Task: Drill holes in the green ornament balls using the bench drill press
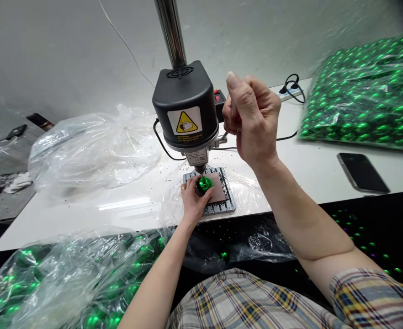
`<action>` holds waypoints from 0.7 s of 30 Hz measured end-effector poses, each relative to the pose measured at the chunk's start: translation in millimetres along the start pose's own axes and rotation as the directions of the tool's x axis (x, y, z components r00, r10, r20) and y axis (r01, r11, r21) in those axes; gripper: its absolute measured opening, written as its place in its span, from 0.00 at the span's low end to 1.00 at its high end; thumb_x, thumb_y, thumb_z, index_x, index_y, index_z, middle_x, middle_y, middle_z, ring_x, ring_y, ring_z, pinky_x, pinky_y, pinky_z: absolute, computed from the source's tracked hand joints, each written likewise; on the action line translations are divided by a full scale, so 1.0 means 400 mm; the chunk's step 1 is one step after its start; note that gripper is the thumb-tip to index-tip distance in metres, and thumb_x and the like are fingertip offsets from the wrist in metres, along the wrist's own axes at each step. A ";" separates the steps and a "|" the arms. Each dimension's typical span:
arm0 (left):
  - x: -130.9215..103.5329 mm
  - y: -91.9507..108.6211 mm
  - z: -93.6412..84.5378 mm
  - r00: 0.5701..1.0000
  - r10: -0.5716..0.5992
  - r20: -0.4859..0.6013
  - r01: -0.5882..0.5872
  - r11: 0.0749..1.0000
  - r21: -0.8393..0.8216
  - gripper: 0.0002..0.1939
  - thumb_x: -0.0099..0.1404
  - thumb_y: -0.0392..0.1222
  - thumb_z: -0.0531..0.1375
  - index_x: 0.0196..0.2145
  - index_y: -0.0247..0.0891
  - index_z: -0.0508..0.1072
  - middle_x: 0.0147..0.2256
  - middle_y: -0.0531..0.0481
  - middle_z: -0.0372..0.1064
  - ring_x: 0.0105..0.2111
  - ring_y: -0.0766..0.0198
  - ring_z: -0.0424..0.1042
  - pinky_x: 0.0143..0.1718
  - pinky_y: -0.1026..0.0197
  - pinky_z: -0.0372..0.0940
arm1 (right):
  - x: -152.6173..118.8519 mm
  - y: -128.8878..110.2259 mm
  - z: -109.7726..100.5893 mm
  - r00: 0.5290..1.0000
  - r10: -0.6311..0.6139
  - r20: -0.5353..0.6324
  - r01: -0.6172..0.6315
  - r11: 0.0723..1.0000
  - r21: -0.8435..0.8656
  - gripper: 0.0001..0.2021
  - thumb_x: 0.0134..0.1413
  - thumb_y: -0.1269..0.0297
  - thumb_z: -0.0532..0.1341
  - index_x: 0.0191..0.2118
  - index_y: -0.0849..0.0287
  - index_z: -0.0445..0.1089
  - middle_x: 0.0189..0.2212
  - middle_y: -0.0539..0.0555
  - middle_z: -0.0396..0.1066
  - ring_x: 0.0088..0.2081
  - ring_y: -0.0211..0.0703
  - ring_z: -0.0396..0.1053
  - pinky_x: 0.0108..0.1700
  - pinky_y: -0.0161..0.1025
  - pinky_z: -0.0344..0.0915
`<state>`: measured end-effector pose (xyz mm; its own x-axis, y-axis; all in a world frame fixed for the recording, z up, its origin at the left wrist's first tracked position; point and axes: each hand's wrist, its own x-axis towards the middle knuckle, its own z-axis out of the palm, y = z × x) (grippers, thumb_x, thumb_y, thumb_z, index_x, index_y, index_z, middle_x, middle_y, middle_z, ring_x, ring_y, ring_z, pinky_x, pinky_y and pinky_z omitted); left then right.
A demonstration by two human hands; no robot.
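A small black bench drill (186, 109) stands on a white table (126, 208), its bit pointing down at a shiny green cap (204, 184). My left hand (193, 201) pinches that cap and holds it on the drill's grey slotted base plate (222, 208), over a brown pad. There is a ring on one finger. My right hand (251, 119) is raised beside the drill head, fist closed around the feed lever, whose red knob barely shows between the fingers.
A large clear bag full of green caps (366, 91) lies at the back right, another (60, 283) at my lap on the left. A crumpled clear bag (92, 148) sits left of the drill. A black phone (362, 172) and a power strip (290, 91) lie on the right.
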<state>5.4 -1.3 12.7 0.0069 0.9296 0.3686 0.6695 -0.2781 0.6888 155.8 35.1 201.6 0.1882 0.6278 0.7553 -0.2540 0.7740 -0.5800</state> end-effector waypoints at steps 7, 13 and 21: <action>-0.004 -0.006 0.003 1.000 -0.014 -0.002 0.014 0.999 -0.042 0.26 0.57 0.51 0.67 0.51 0.43 0.71 0.45 0.45 0.71 0.49 0.51 0.64 0.52 0.50 0.58 | -0.025 -0.021 0.001 1.000 -0.024 0.001 0.024 1.000 0.009 0.25 0.59 0.61 0.63 0.19 0.63 0.49 0.15 0.48 0.51 0.17 0.27 0.46 0.19 0.34 0.44; -0.006 -0.004 0.003 1.000 -0.028 -0.006 0.027 0.998 -0.059 0.26 0.55 0.49 0.68 0.51 0.43 0.72 0.44 0.46 0.72 0.48 0.50 0.65 0.51 0.50 0.59 | -0.092 -0.016 -0.007 0.992 -0.125 -0.007 0.124 0.987 -0.106 0.26 0.60 0.64 0.61 0.17 0.65 0.47 0.13 0.48 0.46 0.17 0.27 0.49 0.20 0.34 0.43; -0.007 0.001 0.003 1.000 -0.028 0.003 0.028 0.999 -0.040 0.26 0.56 0.49 0.68 0.51 0.42 0.71 0.46 0.45 0.72 0.49 0.50 0.65 0.52 0.49 0.58 | -0.164 0.035 -0.036 0.950 -0.313 0.002 0.311 0.942 -0.126 0.24 0.56 0.73 0.59 0.18 0.65 0.42 0.14 0.47 0.42 0.17 0.27 0.43 0.22 0.35 0.40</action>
<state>6.5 -3.7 11.1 -0.0095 0.9377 0.3473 0.6395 -0.2613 0.7230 153.5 6.0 139.5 0.2564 0.3540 0.8994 -0.0617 0.9346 -0.3503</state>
